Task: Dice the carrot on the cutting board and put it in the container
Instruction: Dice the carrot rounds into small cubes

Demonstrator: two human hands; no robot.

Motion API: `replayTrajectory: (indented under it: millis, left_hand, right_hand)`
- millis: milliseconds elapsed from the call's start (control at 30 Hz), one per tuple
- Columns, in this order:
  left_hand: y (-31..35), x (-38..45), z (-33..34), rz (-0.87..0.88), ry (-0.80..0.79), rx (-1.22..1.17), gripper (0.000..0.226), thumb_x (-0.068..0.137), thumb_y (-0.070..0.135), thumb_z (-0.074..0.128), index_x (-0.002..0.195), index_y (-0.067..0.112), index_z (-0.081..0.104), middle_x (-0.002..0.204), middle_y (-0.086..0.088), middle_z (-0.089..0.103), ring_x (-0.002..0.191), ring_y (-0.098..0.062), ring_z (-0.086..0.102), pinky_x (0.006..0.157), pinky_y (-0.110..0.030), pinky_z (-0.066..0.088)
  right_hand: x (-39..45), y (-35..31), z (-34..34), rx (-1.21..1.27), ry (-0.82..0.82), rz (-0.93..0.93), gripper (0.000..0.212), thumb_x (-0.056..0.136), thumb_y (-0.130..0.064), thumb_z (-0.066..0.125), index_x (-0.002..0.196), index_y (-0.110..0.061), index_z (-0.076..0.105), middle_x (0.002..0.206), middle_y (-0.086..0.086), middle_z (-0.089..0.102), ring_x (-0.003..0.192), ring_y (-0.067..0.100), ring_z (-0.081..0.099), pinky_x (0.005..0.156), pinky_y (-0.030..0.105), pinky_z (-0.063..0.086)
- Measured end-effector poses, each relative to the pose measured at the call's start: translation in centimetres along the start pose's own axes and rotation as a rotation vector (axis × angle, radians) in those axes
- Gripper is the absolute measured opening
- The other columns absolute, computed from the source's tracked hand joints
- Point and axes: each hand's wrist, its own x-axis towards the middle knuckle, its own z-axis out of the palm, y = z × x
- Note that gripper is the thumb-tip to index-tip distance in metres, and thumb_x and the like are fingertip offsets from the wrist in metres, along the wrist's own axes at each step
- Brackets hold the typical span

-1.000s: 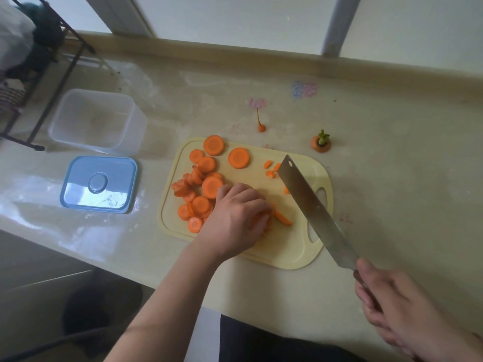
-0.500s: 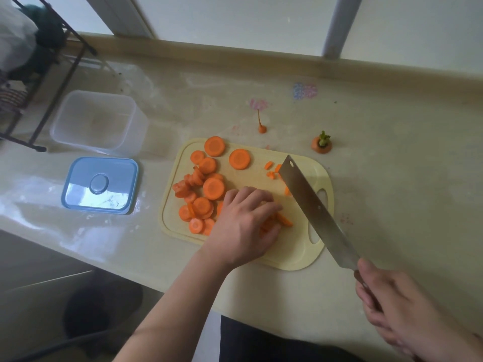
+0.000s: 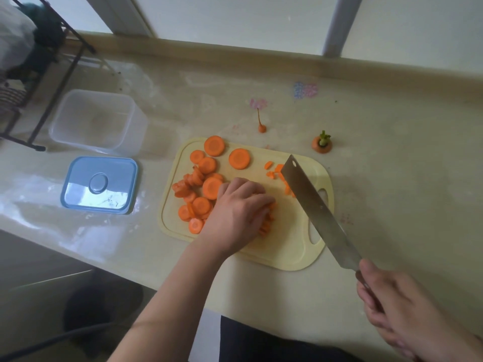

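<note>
Left hand point(image 3: 239, 212): curled over a bunch of orange carrot strips point(image 3: 266, 223) on the pale yellow plastic cutting board point(image 3: 285, 246)
Right hand point(image 3: 397, 304): wrapped round the steel cleaver point(image 3: 317, 211) handle, blade beside the strips
Advice: tuck fingertips, cut crosswise evenly
Clear plastic container point(image 3: 96, 121): empty, left of board

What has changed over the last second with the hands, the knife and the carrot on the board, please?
Very little. The left hand has drawn the carrot strips in beneath its fingers; one that stuck out toward the knife is now tucked in. The right hand still grips the handle, blade in the same place. The carrot slices, cutting board, container and lid have not moved.
</note>
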Motion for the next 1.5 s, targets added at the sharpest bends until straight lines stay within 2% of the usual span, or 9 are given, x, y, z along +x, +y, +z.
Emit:
replayTrajectory:
  millis: [133,400,567,667,867,1067,1200,1333,1500]
  left_hand:
    - [-0.3,-0.4,0.4,0.05,0.035,-0.044,0.017,0.087,0.01,0.068,0.101,0.014,0.078,0.101,0.002,0.071,0.097,-0.027,0.062,0.078,-0.048,0.046]
    - [-0.2,0.0,0.5,0.059,0.002,-0.068,0.026,0.093,0.021,0.051,0.093,0.015,0.077,0.103,0.002,0.071,0.102,-0.028,0.059,0.083,-0.042,0.039]
    - [-0.4,-0.1,-0.1,0.124,-0.11,-0.018,0.029,0.098,0.032,0.053,0.107,0.014,0.073,0.113,-0.001,0.065,0.106,-0.028,0.055,0.084,-0.049,0.044]
    - [-1.2,-0.8,-1.0,0.202,-0.243,0.045,0.047,0.088,0.046,0.062,0.123,0.015,0.068,0.125,-0.003,0.06,0.11,-0.029,0.052,0.088,-0.046,0.042]
    - [-1.3,-1.6,-0.9,0.251,-0.231,0.121,0.042,0.089,0.033,0.061,0.123,0.008,0.067,0.124,-0.01,0.062,0.097,-0.027,0.058,0.076,-0.036,0.043]
    - [-0.1,-3.8,0.4,0.12,-0.044,0.153,0.038,0.092,0.032,0.059,0.119,0.007,0.068,0.117,-0.01,0.062,0.09,-0.03,0.059,0.076,-0.038,0.045]
    - [1.0,-4.8,0.9,-0.008,0.022,0.042,0.035,0.092,0.03,0.06,0.118,0.008,0.069,0.115,-0.007,0.058,0.084,-0.03,0.062,0.068,-0.036,0.053]
    - [2.2,-4.5,1.5,-0.268,0.078,-0.099,0.042,0.079,0.039,0.07,0.113,0.013,0.073,0.115,0.002,0.056,0.077,-0.023,0.064,0.062,-0.031,0.056]
    - [4.0,-3.9,2.3,-0.383,0.099,-0.102,0.049,0.073,0.042,0.073,0.111,0.011,0.071,0.113,-0.001,0.058,0.075,-0.022,0.064,0.062,-0.029,0.055]
  right_hand:
    - [0.0,0.1,0.0,0.001,0.005,0.002,0.082,0.039,-0.098,0.05,0.055,-0.019,0.041,0.05,0.007,0.027,0.04,0.01,0.017,0.042,0.013,0.019]
    - [0.1,0.5,0.2,0.007,0.01,-0.004,0.084,0.035,-0.1,0.05,0.054,-0.019,0.042,0.05,0.006,0.026,0.039,0.01,0.017,0.042,0.012,0.019]
    - [0.2,0.5,0.2,0.007,0.017,0.003,0.087,0.031,-0.1,0.051,0.054,-0.017,0.041,0.049,0.006,0.027,0.038,0.01,0.017,0.041,0.012,0.019]
    - [0.2,0.5,0.2,0.014,0.009,0.007,0.087,0.03,-0.1,0.052,0.054,-0.017,0.041,0.049,0.007,0.026,0.037,0.01,0.017,0.041,0.011,0.018]
    - [0.5,1.1,0.7,-0.094,0.02,-0.01,0.088,0.036,-0.104,0.043,0.054,-0.018,0.04,0.047,0.005,0.029,0.039,0.012,0.018,0.045,0.017,0.016]
    - [0.9,0.3,0.6,-0.269,-0.023,-0.042,0.088,0.041,-0.105,0.037,0.054,-0.018,0.04,0.046,0.001,0.031,0.038,0.014,0.023,0.038,0.018,0.021]
    - [1.3,-0.5,0.1,-0.265,-0.037,-0.025,0.077,0.061,-0.094,0.037,0.061,-0.017,0.037,0.049,-0.001,0.027,0.039,0.013,0.02,0.038,0.016,0.018]
    - [2.1,-1.4,-0.3,-0.247,0.038,0.005,0.09,0.039,-0.103,0.042,0.058,-0.015,0.036,0.051,0.005,0.027,0.04,0.012,0.019,0.043,0.014,0.017]
    - [1.8,-2.0,0.5,-0.406,0.047,-0.106,0.092,0.045,-0.105,0.029,0.058,-0.015,0.038,0.043,-0.005,0.029,0.037,0.009,0.023,0.035,0.014,0.021]
